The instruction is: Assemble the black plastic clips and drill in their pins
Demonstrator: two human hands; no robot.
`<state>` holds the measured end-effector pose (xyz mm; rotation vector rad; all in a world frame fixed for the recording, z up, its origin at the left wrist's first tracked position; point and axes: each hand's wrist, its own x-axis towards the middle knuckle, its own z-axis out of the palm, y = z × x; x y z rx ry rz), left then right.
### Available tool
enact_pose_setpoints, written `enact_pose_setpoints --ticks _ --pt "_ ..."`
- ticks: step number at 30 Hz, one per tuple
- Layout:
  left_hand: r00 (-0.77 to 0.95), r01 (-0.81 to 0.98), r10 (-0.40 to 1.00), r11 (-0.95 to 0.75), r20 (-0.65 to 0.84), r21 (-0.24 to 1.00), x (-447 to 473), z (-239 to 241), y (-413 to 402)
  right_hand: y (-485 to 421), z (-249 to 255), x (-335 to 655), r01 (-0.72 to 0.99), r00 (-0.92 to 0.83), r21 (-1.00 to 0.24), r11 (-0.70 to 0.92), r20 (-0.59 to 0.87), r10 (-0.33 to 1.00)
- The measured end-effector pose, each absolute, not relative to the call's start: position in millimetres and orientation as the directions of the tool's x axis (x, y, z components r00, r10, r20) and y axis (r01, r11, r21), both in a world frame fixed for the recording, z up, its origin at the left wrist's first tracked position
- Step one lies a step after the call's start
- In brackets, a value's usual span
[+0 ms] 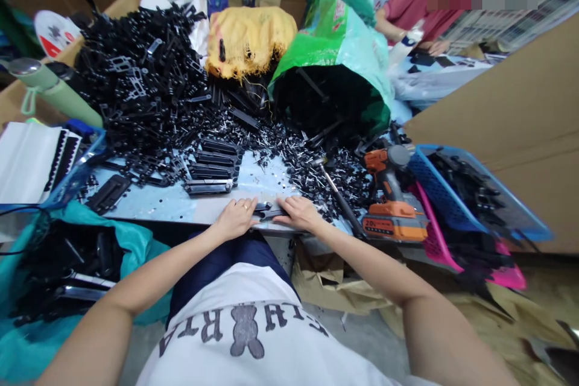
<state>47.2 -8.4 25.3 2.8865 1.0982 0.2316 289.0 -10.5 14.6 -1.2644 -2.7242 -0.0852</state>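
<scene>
At the table's front edge, my left hand (pixel 236 218) and my right hand (pixel 299 213) close on the two ends of a small black bracket-like part (pixel 268 211). Its middle shows between them; the fingertips cover its ends. Just beyond my left hand lies a stack of long black parts (pixel 212 164), set side by side, the nearest one shiny. To the right of my right hand, a hammer (pixel 333 186) rests with its head away from me, beside an orange and grey cordless drill (pixel 389 193). Loose screws or pins (pixel 312 178) are strewn beyond my hands.
A large heap of black parts (pixel 145 78) fills the back left. A green sack (pixel 335 42) gapes toward me, beside a yellow mesh sack (pixel 251 36). Blue basket (pixel 506 217) stands right; a teal bag (pixel 140 247) of parts sits lower left. Another person's arm (pixel 391 27) is at back right.
</scene>
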Motion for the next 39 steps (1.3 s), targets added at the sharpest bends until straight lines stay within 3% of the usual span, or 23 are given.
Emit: enact_pose_setpoints --ticks 2,4,7,9,11,13,17,21,24,26,28,35,39 --pt "0.714 0.685 0.689 -0.724 0.124 0.078 40 29 -7 -11 25 287 0.781 -0.614 0.02 0.625 0.209 0.761" --pt "0.704 0.676 0.689 -0.725 0.174 0.131 30 42 -10 -16 42 282 0.714 -0.661 -0.036 0.699 0.295 0.691" --pt "0.693 0.523 0.629 -0.775 0.353 0.356 13 77 -31 -36 71 267 0.434 -0.773 -0.27 0.859 0.378 0.51" --pt "0.667 0.295 0.59 -0.77 0.455 0.566 8 101 -53 -54 81 249 0.231 -0.797 -0.459 0.858 0.417 0.437" --pt "0.596 0.091 0.602 -0.708 0.531 0.701 10 117 -75 -70 77 225 0.174 -0.709 -0.599 0.781 0.474 0.522" --pt "0.441 -0.008 0.659 -0.676 0.609 0.737 18 121 -92 -79 65 199 0.217 -0.548 -0.68 0.7 0.509 0.664" --pt "0.175 0.132 0.645 -0.764 0.744 0.631 24 100 -99 -64 42 154 0.278 -0.358 -0.722 0.634 0.535 0.765" --pt "0.346 0.526 0.495 -0.806 0.797 0.272 -14 55 -64 -25 31 145 0.322 -0.169 -0.736 0.595 0.573 0.802" --pt "0.547 0.664 0.561 -0.743 0.621 0.086 -55 23 -25 -1 22 177 0.44 0.14 -0.766 0.469 0.574 0.807" --pt "0.598 0.721 0.679 -0.687 0.425 0.084 -71 12 -7 5 16 210 0.527 0.271 -0.771 0.357 0.551 0.789" --pt "0.584 0.765 0.754 -0.635 0.3 0.106 -72 9 1 1 14 242 0.615 0.267 -0.725 0.309 0.56 0.784" --pt "0.366 0.861 0.873 -0.449 0.322 0.239 -16 35 44 -22 51 327 0.87 0.156 -0.442 0.22 0.669 0.727" --pt "0.292 0.902 0.924 -0.352 0.248 0.248 -5 31 101 -22 90 399 0.941 0.312 -0.319 -0.114 0.684 0.659"
